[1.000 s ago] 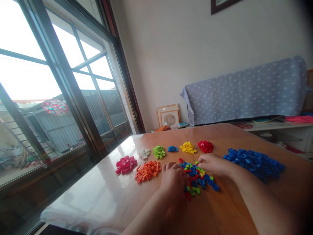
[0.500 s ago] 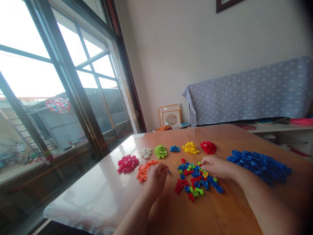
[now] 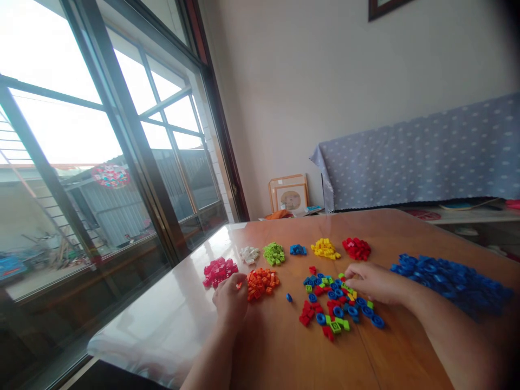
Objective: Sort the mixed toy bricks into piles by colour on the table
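My left hand point(image 3: 231, 303) is closed, its fingers curled together between the pink brick pile point(image 3: 219, 271) and the orange brick pile point(image 3: 263, 283). What its fingertips hold, if anything, is hard to make out. At the far right edge of the mixed brick pile point(image 3: 335, 303), my right hand point(image 3: 376, 283) has its thumb and fingers pinched low over the pieces. Its fingertips partly cover that spot, so a piece in them cannot be named. Red, green, yellow and round blue pieces lie loosely in this pile. A single blue round piece point(image 3: 289, 297) stands apart, left of it.
Sorted piles line the back of the wooden table point(image 3: 284, 352): white bricks point(image 3: 249, 254), lime green bricks point(image 3: 274, 253), small blue bricks point(image 3: 298, 249), yellow bricks point(image 3: 325, 248) and red bricks point(image 3: 356, 248). A large blue heap point(image 3: 449, 281) lies right, beyond my right forearm.
My left hand has moved left, from over the orange pile's right side to its left edge beside the pink pile. My right hand stays at the mixed pile. The view has shifted slightly left.
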Motion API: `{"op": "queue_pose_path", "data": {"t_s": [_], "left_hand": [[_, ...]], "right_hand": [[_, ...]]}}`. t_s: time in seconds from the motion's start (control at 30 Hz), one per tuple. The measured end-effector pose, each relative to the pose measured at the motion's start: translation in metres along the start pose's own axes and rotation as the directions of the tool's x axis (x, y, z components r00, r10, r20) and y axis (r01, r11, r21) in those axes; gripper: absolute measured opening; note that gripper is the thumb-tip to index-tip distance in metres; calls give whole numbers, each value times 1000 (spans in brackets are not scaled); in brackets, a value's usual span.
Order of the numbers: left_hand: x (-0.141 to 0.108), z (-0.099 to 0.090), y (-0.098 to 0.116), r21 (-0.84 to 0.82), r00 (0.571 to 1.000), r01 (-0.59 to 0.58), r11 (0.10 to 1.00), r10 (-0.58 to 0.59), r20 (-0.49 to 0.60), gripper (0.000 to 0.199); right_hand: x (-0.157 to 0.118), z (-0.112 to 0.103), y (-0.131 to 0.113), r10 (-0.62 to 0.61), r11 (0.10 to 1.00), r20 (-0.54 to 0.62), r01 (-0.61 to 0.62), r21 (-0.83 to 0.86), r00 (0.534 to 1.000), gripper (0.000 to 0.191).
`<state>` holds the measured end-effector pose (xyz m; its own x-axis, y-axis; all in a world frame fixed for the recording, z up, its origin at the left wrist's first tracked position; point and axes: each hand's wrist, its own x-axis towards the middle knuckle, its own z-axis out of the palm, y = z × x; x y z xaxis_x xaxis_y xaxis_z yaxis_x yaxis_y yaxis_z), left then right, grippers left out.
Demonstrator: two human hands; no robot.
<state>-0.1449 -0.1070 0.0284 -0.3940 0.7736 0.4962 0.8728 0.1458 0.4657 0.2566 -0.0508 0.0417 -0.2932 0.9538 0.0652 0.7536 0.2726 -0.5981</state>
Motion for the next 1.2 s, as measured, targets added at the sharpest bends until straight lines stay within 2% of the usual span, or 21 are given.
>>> {"op": "queue_pose_path", "data": {"t_s": [0.1, 0.2, 0.3, 0.37, 0.43, 0.5, 0.6, 0.67, 0.73, 0.9, 1.07, 1.2], "left_hand": [[0, 6, -5, -13, 1000, -2, 1000, 2, 20, 21], [0, 8, -4, -49, 998, -44, 998, 43, -37, 23], [-4, 4, 9, -108, 982, -171, 979, 161, -94, 23], [-11, 0, 25, -150, 958, -286, 947, 278, -71, 22], [-20, -5, 45, -203, 920, -376, 904, 391, 37, 22], [-30, -7, 64, -254, 851, -435, 864, 487, 197, 21], [-42, -5, 82, -262, 743, -483, 836, 549, 383, 22], [-44, 0, 88, -246, 709, -501, 830, 556, 433, 25], [-42, 6, 90, -235, 711, -497, 836, 547, 443, 25], [-30, 24, 96, -211, 750, -448, 869, 493, 440, 28], [-20, 40, 116, -295, 779, -359, 886, 458, 428, 27], [-12, 62, 134, -368, 811, -247, 896, 399, 428, 29]], "right_hand": [[-1, -2, -2, -5, 1000, 40, 5, -17, 999, 31], [-1, -2, -2, -4, 1000, 32, 4, -15, 999, 30], [-1, -3, -2, 1, 1000, 32, 0, -15, 999, 31], [-2, -5, -4, 13, 1000, 35, -13, -17, 999, 31], [-4, -6, -7, 26, 1000, 39, -25, -15, 999, 31], [-5, -8, -11, 30, 999, 38, -29, -17, 999, 30], [-6, -9, -13, 24, 999, 40, -23, -22, 999, 30], [-5, -8, -11, 30, 999, 42, -29, -20, 999, 30], [-4, -7, -8, 33, 999, 46, -32, -16, 998, 31], [-2, -8, -6, 10, 999, 22, -9, -40, 1000, 29], [-4, -13, -11, 30, 996, -1, -30, -80, 1000, 29], [-3, -14, -10, 63, 993, -19, -64, -100, 998, 26]]}}
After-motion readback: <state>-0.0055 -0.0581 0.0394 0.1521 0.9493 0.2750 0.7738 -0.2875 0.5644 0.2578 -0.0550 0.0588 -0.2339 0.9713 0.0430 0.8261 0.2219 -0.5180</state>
